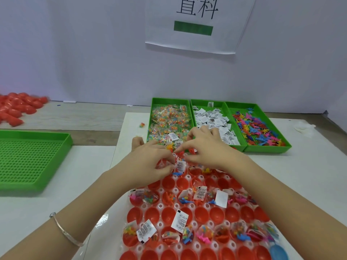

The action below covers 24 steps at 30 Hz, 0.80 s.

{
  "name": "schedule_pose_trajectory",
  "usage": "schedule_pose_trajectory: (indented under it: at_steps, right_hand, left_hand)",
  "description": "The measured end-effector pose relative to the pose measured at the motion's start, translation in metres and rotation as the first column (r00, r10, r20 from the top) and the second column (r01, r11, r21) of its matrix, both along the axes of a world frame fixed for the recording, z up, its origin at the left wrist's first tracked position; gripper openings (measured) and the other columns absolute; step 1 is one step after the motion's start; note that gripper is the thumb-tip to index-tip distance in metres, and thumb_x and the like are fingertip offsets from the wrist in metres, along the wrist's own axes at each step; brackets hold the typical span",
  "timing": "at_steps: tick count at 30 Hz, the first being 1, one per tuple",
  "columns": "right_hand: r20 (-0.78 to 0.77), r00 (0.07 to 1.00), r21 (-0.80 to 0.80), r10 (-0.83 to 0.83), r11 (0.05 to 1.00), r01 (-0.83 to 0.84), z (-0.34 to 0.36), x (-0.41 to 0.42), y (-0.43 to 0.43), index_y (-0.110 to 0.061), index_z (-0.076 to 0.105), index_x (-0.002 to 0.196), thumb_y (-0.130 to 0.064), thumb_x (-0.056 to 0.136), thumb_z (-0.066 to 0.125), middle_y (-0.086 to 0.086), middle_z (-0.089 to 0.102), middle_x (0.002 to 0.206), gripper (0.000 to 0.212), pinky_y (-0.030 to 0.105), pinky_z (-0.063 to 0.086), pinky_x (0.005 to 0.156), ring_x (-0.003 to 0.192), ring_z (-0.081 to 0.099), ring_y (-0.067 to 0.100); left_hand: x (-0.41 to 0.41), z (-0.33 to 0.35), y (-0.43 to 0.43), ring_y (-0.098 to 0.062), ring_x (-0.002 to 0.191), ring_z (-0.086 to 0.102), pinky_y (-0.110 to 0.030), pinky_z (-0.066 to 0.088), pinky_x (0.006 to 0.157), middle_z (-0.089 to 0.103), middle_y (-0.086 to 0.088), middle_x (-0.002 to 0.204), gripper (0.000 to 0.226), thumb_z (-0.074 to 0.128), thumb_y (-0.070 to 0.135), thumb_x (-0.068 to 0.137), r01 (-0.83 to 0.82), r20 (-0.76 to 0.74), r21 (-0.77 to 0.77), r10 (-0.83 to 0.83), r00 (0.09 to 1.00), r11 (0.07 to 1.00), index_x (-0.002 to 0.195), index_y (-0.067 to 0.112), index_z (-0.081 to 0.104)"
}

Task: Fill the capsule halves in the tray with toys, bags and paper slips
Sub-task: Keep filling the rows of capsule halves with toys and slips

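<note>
While both hands meet over the far end of the tray, the step in hand looks like loading one of the red capsule halves in the far rows. A printed paper slip and a crinkled small bag sit bunched between the fingertips just above a cup, and a blue toy lies at the cup's near lip.

The left hand has its fingers curled in, and thumb and fingertips pinch the small bag with the slip against it. The right hand comes in from the other side, thumb and forefinger drawn narrow on the top of the same bundle. Its other fingers are loosely spread, and whether it also grips the slip I cannot tell.

Of the nearer rows, two hold bags, toys and slips, while the rows between them and the nearest one are bare red, so I judge the task well short of done. Next, the bundle needs pressing down until it seats inside the cup without springing out. Then comes a reach to the three green bins just beyond the tray: the bag bin, the slip bin and the toy bin.

An empty green tray stands off to the left, with a heap of loose red shells beyond it.
</note>
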State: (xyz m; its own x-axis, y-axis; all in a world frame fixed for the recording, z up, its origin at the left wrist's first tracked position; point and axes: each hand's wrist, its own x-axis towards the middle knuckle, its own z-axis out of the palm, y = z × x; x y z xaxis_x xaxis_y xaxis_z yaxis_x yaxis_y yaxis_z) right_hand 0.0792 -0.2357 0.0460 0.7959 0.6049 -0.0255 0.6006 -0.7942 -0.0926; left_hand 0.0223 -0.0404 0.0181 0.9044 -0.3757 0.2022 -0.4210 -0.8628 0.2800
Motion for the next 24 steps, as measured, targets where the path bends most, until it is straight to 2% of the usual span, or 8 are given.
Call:
schedule_pose_trajectory:
  at_steps: [5,9,12,14,19,24]
  right_hand:
    - [0.019,1.0,0.01,0.021,1.0,-0.021,-0.0043,0.0035,0.0013,-0.045,0.064,0.102,-0.046,0.087,0.062,-0.011,0.033,0.095,0.016,0.039,0.018,0.093,0.095,0.022,0.008]
    - [-0.034,0.999,0.074,-0.008,0.997,0.011,-0.0035,0.0067,0.004,-0.045,0.057,0.084,-0.043,0.084,0.066,-0.014,0.034,0.091,0.009,0.034,0.014,0.087,0.094,0.024,0.007]
    - [-0.038,0.999,0.093,-0.012,0.996,0.015,-0.0028,0.0093,0.0048,-0.044,0.056,0.078,-0.04,0.084,0.066,-0.016,0.035,0.089,0.012,0.03,0.011,0.078,0.093,0.025,0.007]
    - [-0.043,0.999,0.099,-0.004,0.995,0.008,-0.0025,0.0104,0.0042,-0.043,0.056,0.077,-0.041,0.083,0.066,-0.018,0.035,0.086,0.012,0.029,0.01,0.076,0.092,0.025,0.006]
    - [-0.036,0.999,0.092,0.023,0.996,-0.02,-0.0028,0.0087,0.0027,-0.043,0.059,0.088,-0.041,0.083,0.065,-0.019,0.036,0.082,0.008,0.03,0.013,0.081,0.09,0.03,0.006]
    - [-0.033,0.994,-0.002,0.1,0.995,-0.1,0.0004,0.0071,0.0007,-0.046,0.058,0.115,-0.039,0.089,0.058,-0.015,0.031,0.089,0.027,0.033,0.013,0.085,0.093,0.025,0.005]
  left_hand:
    - [0.0,-0.0004,-0.003,-0.003,0.098,0.042,-0.036,0.017,0.089,0.059,0.018,0.093,0.034,0.056,0.066,0.079,-0.001,-0.013,0.046,0.001,1.0,0.999,0.102,0.042,0.062]
    - [0.0014,0.003,-0.0078,-0.004,0.1,0.044,-0.033,0.015,0.083,0.058,0.02,0.1,0.035,0.059,0.058,0.08,0.029,0.003,0.085,-0.03,1.0,0.996,0.112,0.043,0.057]
    - [0.0012,0.0041,-0.0093,-0.004,0.096,0.041,-0.032,0.014,0.084,0.056,0.019,0.105,0.041,0.057,0.058,0.081,0.049,0.001,0.121,-0.05,0.999,0.991,0.119,0.044,0.052]
    - [0.0012,0.0039,-0.01,-0.002,0.092,0.035,-0.031,0.012,0.083,0.055,0.019,0.108,0.035,0.055,0.056,0.084,0.058,-0.003,0.131,-0.058,0.998,0.99,0.117,0.046,0.055]
    - [-0.0001,0.0012,-0.0096,-0.001,0.101,0.04,-0.029,0.01,0.08,0.054,0.021,0.113,0.023,0.054,0.051,0.089,0.057,-0.001,0.131,-0.057,0.998,0.99,0.108,0.045,0.064]
    - [-0.0019,-0.0009,-0.0096,-0.002,0.107,0.039,-0.03,0.011,0.083,0.051,0.023,0.118,0.025,0.05,0.053,0.091,0.057,0.005,0.16,-0.059,0.998,0.985,0.111,0.045,0.063]
